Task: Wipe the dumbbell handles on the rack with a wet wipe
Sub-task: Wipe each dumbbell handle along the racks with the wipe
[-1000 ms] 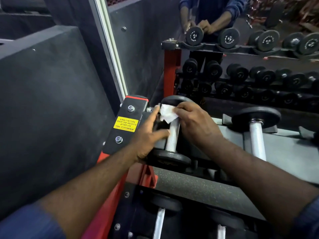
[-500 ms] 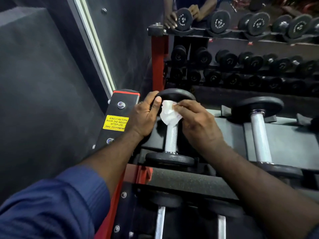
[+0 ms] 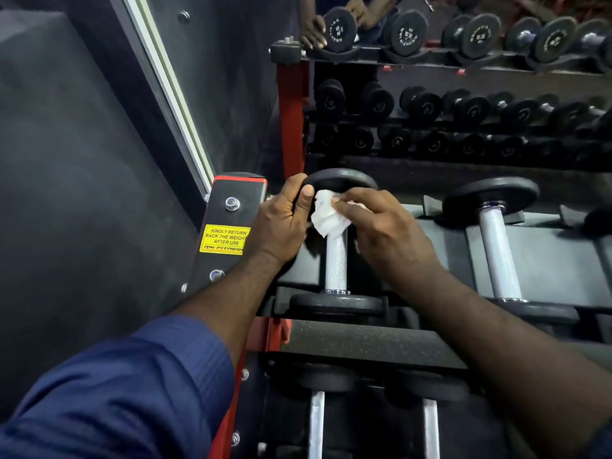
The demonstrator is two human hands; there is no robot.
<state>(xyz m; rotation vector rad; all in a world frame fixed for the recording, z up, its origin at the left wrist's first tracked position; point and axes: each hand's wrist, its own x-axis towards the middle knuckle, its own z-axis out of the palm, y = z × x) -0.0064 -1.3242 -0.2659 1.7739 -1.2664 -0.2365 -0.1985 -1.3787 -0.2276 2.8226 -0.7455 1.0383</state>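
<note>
At centre frame, on the grey rack [image 3: 546, 260], my left hand [image 3: 281, 226] grips the far plate of the dumbbell [image 3: 336, 273], and my right hand [image 3: 387, 233] pinches the wet wipe [image 3: 328, 217] around the handle's [image 3: 336, 256] upper end. Upper right, a mirror [image 3: 430, 167] reflects the rack; a dark padded wall [image 3: 82, 193] fills the left.

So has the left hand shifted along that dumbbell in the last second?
Yes. The left hand went from beside the near plate up to grip the far plate.
</note>
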